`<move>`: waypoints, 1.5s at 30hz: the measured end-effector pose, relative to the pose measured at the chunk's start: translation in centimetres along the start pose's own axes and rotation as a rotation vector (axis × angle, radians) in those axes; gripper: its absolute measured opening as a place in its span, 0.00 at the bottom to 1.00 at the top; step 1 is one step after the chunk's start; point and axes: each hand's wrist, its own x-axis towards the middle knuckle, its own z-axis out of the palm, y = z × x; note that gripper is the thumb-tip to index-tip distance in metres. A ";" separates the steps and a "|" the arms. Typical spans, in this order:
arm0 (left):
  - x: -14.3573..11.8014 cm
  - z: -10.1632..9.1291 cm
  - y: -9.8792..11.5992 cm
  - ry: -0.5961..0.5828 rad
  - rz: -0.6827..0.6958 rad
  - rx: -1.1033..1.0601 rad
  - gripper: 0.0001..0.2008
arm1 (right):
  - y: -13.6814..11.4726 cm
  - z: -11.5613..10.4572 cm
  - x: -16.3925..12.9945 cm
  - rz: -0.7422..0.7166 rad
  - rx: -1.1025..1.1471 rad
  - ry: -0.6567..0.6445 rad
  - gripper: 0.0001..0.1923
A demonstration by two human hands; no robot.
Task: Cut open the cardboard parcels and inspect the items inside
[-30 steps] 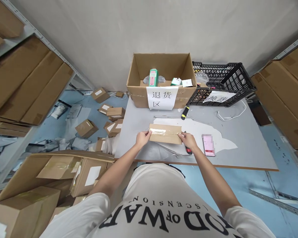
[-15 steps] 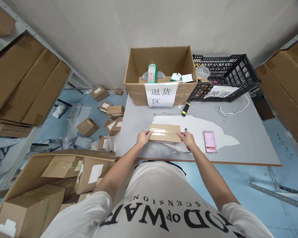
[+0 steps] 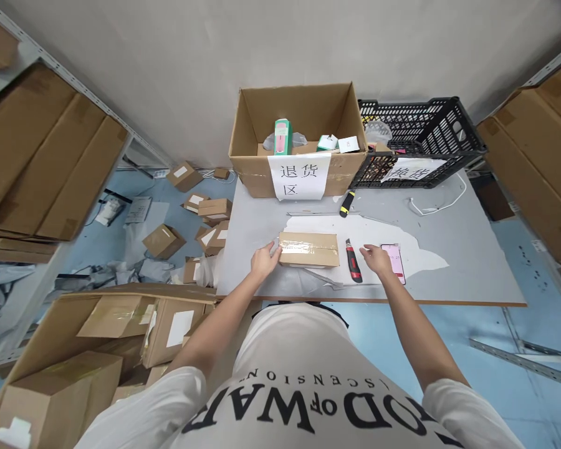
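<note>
The left hand (image 3: pixel 264 262) is kept against the left end of the taped parcel (image 3: pixel 309 249), as in the earlier frames; its fingers are laid on the cardboard in a loose grip, touching the end rather than closing round it. The parcel itself is seen flat on the tabletop (image 3: pixel 472 249), near the front edge, its taped face up and its place little changed. Just to its right a red-and-black box cutter (image 3: pixel 353 260) is now uncovered — half a second ago it was mostly hidden beneath the right hand. That right hand (image 3: pixel 378 259) has been lifted off the parcel's right end and moved rightwards; it is now held open, grip wide and empty, between the cutter and the pink phone (image 3: pixel 393 262), its fingertips just at the phone's left edge.
</note>
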 end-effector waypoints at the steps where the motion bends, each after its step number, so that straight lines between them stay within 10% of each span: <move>1: -0.5 0.2 0.2 0.032 0.074 0.036 0.26 | 0.7 0.2 -0.1 0.025 -0.037 0.003 0.24; 8: -4.7 3.5 2.5 -0.085 0.676 0.236 0.28 | 0.5 5.6 -2.1 0.051 -0.175 -0.126 0.31; 17: -5.5 5.3 2.5 -0.151 0.681 0.326 0.31 | 0.7 8.1 -2.3 0.084 -0.253 -0.137 0.32; 25: -5.4 5.5 2.3 -0.135 0.675 0.282 0.30 | -0.1 3.2 -1.1 -0.093 -0.065 0.000 0.33; 29: -5.3 5.6 2.3 -0.117 0.676 0.269 0.31 | -4.6 -2.8 -0.3 -0.453 -0.014 0.041 0.34; 33: -5.2 5.3 2.3 -0.102 0.702 0.269 0.31 | -11.4 -6.6 -0.9 -0.807 -0.209 -0.180 0.32; 38: -4.8 4.7 1.9 -0.078 0.657 0.298 0.32 | -17.3 -5.9 -1.8 -0.963 -0.407 -0.394 0.31; 45: -4.4 4.3 1.2 -0.082 0.654 0.308 0.34 | -18.4 -3.6 -1.3 -0.966 -0.487 -0.456 0.28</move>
